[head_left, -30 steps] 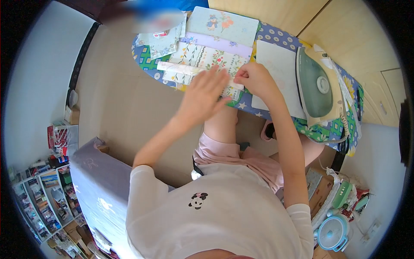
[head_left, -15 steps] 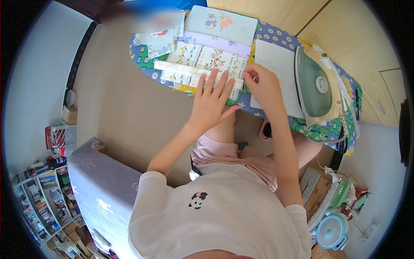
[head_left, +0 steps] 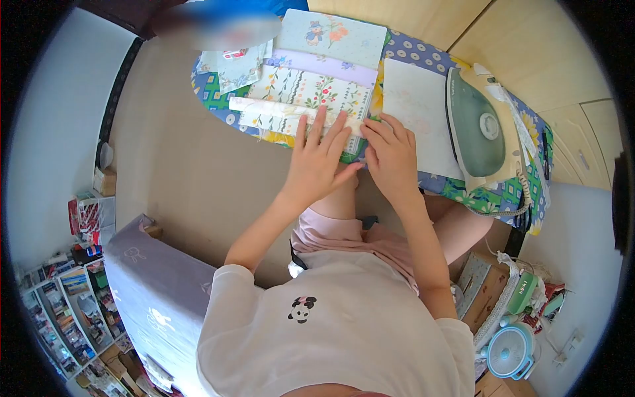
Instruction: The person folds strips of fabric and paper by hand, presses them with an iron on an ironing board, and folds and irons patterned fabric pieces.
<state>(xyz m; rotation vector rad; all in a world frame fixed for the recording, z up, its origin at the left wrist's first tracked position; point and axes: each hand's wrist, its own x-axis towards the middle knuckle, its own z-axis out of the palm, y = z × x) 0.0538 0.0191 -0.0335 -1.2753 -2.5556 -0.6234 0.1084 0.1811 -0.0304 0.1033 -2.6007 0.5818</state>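
A white fabric piece (head_left: 323, 86) printed with flowers and leafy stripes lies across the ironing board. Along its near side runs a narrow pale folded strip (head_left: 264, 108). My left hand (head_left: 316, 155) lies over the strip and the floral fabric, fingers spread and pressing down. At the strip's right end, my right hand (head_left: 391, 153) rests with fingertips touching it; those fingers are extended, the thumb apart from them. Beyond the floral piece is a lavender band (head_left: 324, 67), and past that a light blue piece (head_left: 334, 36) with a bird and flower print.
An iron (head_left: 479, 129) rests on the right of the ironing board (head_left: 430, 51), beside a white sheet (head_left: 420, 112). Small light blue pieces (head_left: 241, 69) lie at the left end. Cabinets (head_left: 529, 40) stand behind; a draped purple cover (head_left: 162, 264) is at my left.
My right hand has gone from a curled pinch beside the fabric's right edge to extended fingers on the strip's end. My left hand stays flat on the strip.
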